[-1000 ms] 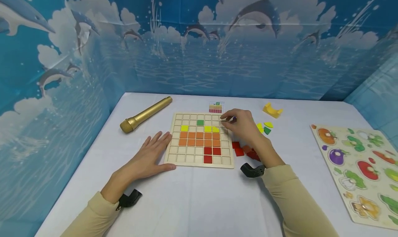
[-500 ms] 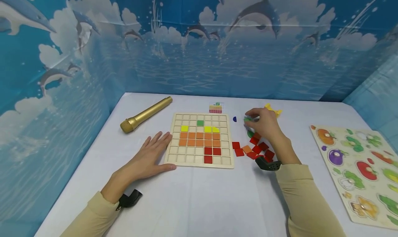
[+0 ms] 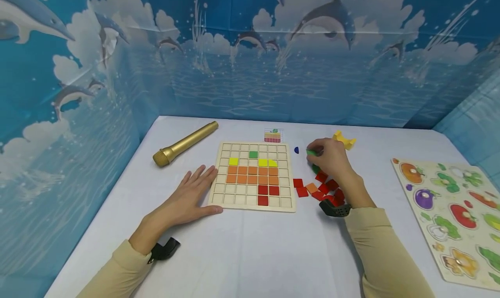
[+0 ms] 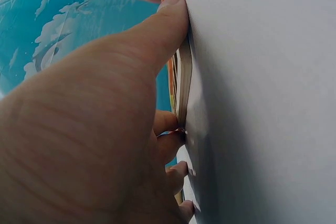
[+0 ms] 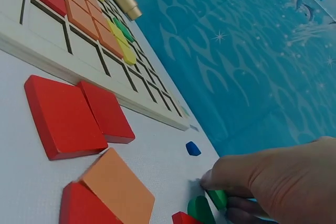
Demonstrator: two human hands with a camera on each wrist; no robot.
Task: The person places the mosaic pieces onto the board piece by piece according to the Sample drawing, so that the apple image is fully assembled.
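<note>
A wooden grid board [image 3: 253, 175] lies mid-table with green, yellow, orange and red tiles set in it. My left hand [image 3: 191, 197] lies flat beside its left edge, thumb [image 4: 167, 24] against the board's side [image 4: 183, 85]. My right hand [image 3: 329, 157] is right of the board, fingertips pinching a small green piece [image 3: 311, 152] [image 5: 217, 199] on the table. Loose red tiles [image 3: 325, 187] [image 5: 63, 114] and an orange tile [image 3: 311, 187] [image 5: 118, 187] lie below that hand. A tiny blue piece [image 3: 296, 150] [image 5: 192, 148] sits just left of it.
A gold microphone [image 3: 185, 143] lies at the back left. A small pattern card [image 3: 272, 135] sits behind the board, a yellow block [image 3: 343, 140] behind my right hand. A fruit peg puzzle [image 3: 453, 206] lies at the far right. Blue dolphin backdrop walls enclose the table.
My right hand left the board's upper right corner and moved right to the loose pieces, where it now pinches a green piece. The blue piece stays on the table. The left hand has not moved.
</note>
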